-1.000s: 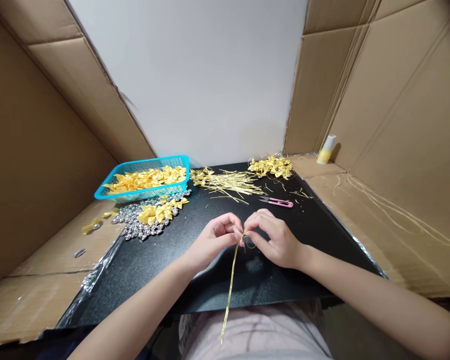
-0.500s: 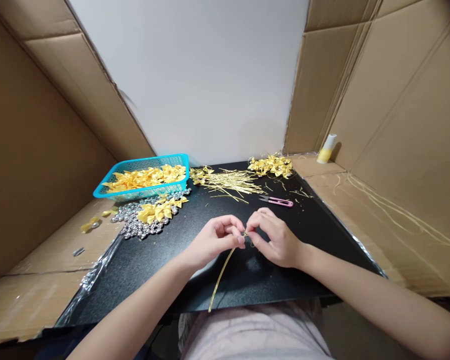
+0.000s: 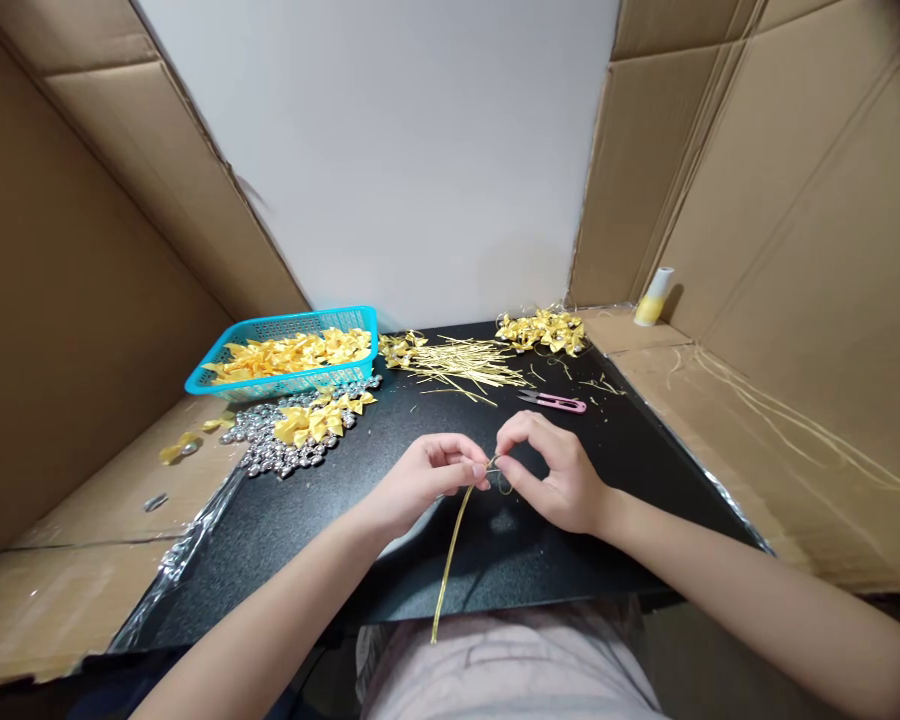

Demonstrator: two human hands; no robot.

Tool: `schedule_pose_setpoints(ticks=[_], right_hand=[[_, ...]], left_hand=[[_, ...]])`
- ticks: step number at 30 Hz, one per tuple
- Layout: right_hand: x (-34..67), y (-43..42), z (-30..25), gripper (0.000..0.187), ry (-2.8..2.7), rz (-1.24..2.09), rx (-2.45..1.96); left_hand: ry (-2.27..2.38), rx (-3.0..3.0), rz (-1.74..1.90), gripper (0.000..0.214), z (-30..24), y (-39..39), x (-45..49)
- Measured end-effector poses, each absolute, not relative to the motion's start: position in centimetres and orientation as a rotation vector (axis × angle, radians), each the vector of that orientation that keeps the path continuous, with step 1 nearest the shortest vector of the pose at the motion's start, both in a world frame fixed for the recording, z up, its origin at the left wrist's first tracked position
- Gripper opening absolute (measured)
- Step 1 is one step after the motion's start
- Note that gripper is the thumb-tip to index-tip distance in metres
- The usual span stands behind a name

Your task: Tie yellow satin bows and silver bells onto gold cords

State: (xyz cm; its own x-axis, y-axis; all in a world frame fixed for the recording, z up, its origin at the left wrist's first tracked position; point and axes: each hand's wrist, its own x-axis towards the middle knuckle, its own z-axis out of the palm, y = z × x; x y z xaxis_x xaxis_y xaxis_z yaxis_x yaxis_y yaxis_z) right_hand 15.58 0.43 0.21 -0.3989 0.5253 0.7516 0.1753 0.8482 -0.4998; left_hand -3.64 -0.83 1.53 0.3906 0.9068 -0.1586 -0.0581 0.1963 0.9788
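My left hand (image 3: 436, 478) pinches a thin gold cord (image 3: 451, 560) near its upper end, and the cord hangs down past the front edge of the black table. Just to the right, my right hand (image 3: 551, 470) has thumb and forefinger closed on a fine thread (image 3: 505, 488) that loops beside the cord's end. The fingertips of both hands are close together, a little above the tabletop. Whether the thread is knotted around the cord is too small to tell. Pink-handled thread snips (image 3: 559, 402) lie beyond my right hand.
A blue basket (image 3: 285, 322) of yellow ribbon bows stands at the back left, beside silver beads (image 3: 259, 440) with bows on them. Cut gold cords (image 3: 469, 362) and a pile of bows (image 3: 544, 330) lie at the back. A thread spool (image 3: 653, 298) stands on cardboard at right.
My right fingertips have drawn slightly away from the left ones, showing the thread between them. The cord's hanging end has swung a little right and lower.
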Motion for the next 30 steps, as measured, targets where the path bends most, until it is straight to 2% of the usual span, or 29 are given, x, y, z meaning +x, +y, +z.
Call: schedule_pose_setpoints(ticks=[9,20,30], right_hand=[[15.0,-0.1,-0.4,0.005,-1.968,0.397,-0.598],[14.7,0.2,-0.3,0.011,-1.948,0.581,-0.642],[14.6,0.2,-0.8,0.014,-1.966,0.506,-0.611]], left_hand=[[0.875,1.042,0.913,0.022,1.2,-0.6,-3.6],[0.867,1.186,0.984,0.025,1.7,-1.1,-3.3],[0.91,1.198,0.934,0.031,1.8,-1.2,-3.1]])
